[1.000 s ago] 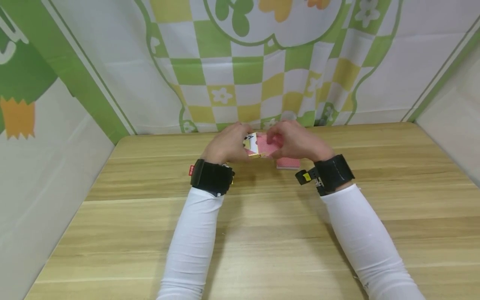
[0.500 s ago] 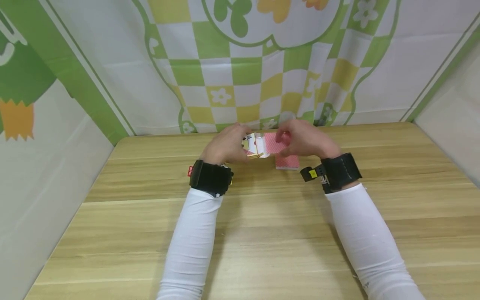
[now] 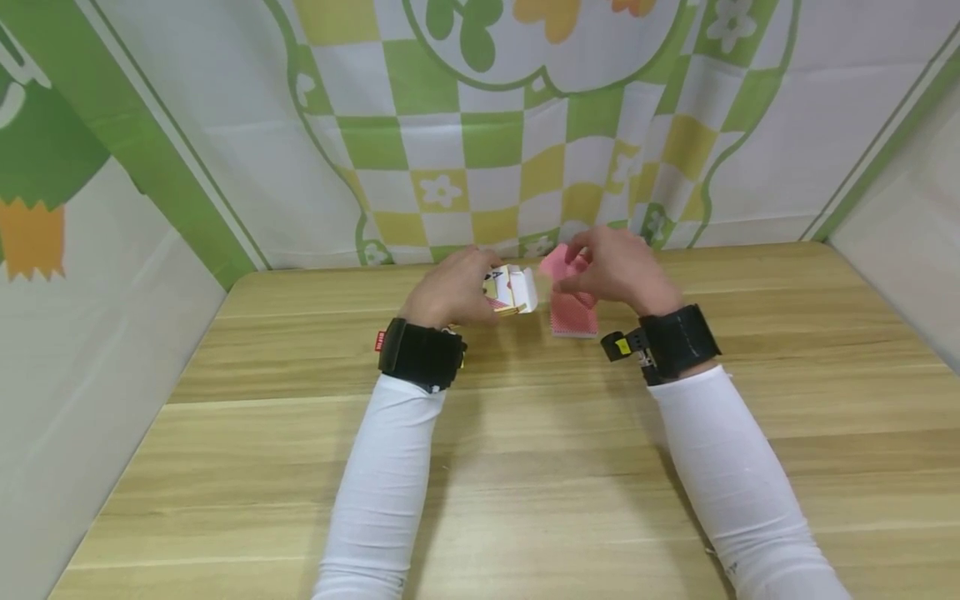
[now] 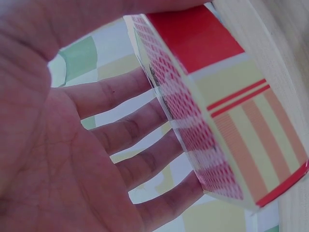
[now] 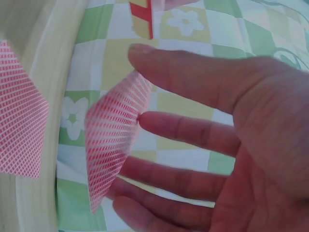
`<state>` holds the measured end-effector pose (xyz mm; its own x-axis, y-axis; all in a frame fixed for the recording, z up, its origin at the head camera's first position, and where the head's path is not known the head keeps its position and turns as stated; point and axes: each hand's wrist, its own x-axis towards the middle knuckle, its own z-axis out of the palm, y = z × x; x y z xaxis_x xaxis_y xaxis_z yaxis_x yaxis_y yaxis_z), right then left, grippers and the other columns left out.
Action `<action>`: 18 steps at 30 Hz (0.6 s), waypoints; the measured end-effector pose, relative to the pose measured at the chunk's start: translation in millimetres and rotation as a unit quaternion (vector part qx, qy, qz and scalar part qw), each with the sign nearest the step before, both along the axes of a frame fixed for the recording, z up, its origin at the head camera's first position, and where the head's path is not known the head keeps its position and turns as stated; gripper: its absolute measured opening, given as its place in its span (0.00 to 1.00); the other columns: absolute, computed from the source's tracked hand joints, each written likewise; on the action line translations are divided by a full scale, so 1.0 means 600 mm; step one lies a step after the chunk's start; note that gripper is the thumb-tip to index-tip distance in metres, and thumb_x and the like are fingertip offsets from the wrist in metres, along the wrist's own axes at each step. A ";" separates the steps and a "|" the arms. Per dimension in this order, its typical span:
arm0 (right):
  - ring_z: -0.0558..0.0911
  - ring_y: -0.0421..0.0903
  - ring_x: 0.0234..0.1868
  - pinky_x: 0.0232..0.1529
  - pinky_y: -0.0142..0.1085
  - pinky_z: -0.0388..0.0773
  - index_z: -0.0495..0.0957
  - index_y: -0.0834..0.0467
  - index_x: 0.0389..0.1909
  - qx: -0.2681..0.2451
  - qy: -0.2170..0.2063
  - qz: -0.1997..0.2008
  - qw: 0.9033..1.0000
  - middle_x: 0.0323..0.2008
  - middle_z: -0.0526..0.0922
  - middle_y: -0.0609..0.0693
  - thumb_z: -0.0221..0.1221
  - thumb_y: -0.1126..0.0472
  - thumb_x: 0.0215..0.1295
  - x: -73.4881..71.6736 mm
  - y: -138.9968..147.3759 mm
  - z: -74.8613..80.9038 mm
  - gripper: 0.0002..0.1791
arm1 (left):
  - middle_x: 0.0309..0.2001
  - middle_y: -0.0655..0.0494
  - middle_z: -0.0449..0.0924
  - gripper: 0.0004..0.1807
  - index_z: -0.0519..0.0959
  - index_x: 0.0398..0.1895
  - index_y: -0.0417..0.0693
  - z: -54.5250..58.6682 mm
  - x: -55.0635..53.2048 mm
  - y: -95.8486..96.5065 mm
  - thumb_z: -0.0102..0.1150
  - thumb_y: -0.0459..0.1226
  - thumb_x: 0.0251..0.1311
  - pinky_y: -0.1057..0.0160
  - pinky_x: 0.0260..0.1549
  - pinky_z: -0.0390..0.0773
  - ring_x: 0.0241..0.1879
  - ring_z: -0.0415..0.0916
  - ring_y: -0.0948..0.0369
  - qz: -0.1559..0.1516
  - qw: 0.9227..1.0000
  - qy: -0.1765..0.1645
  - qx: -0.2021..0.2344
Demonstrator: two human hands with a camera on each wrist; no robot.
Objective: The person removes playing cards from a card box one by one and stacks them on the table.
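Note:
In the head view my left hand (image 3: 453, 287) grips a playing-card box (image 3: 522, 287) near the back of the table. An ace is printed on its top face, and its open white end points right. The left wrist view shows the box's red-patterned side (image 4: 193, 121) against my fingertips, with the thumb over the top. My right hand (image 3: 618, 267) pinches a playing card (image 5: 113, 135) with a red-patterned back, thumb at one corner and fingers along it. Below that hand, a stack of cards (image 3: 573, 323) lies back up on the table, partly covered by the hand.
The wooden table (image 3: 525, 483) ends just behind the hands. A green and yellow checked cloth (image 3: 495, 142) hangs along its back edge. Both wrists wear black straps (image 3: 678, 342).
My right hand has drawn the card rightward, away from the box's open end, and tilted it up over the stack. The left hand and box have stayed nearly in place.

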<state>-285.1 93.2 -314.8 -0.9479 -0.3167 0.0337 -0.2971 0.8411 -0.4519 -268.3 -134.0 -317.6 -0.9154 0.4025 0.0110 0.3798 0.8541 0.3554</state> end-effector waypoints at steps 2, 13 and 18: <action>0.76 0.47 0.34 0.34 0.41 0.69 0.78 0.52 0.41 0.012 0.010 -0.021 1.000 0.32 0.80 0.46 0.65 0.43 0.45 0.000 -0.003 -0.002 0.24 | 0.43 0.56 0.70 0.34 0.72 0.50 0.47 0.001 0.000 0.000 0.67 0.38 0.30 0.64 0.36 0.69 0.40 0.66 0.59 0.000 1.000 -0.002 0.001; 0.76 0.48 0.26 0.24 0.42 0.69 0.80 0.49 0.23 0.048 0.035 -0.088 0.994 0.21 0.78 0.45 0.61 0.34 0.45 0.002 -0.018 -0.025 0.22 | 0.43 0.57 0.71 0.34 0.71 0.49 0.48 -0.001 0.000 0.001 0.68 0.36 0.28 0.63 0.35 0.69 0.40 0.66 0.59 0.005 1.000 -0.010 0.008; 0.74 0.49 0.24 0.21 0.43 0.68 0.75 0.51 0.17 0.080 0.033 -0.120 0.989 0.18 0.73 0.47 0.59 0.30 0.44 0.001 -0.028 -0.035 0.26 | 0.44 0.57 0.71 0.36 0.70 0.52 0.48 0.001 0.001 0.001 0.68 0.37 0.30 0.63 0.37 0.68 0.42 0.65 0.60 0.004 1.000 -0.012 -0.002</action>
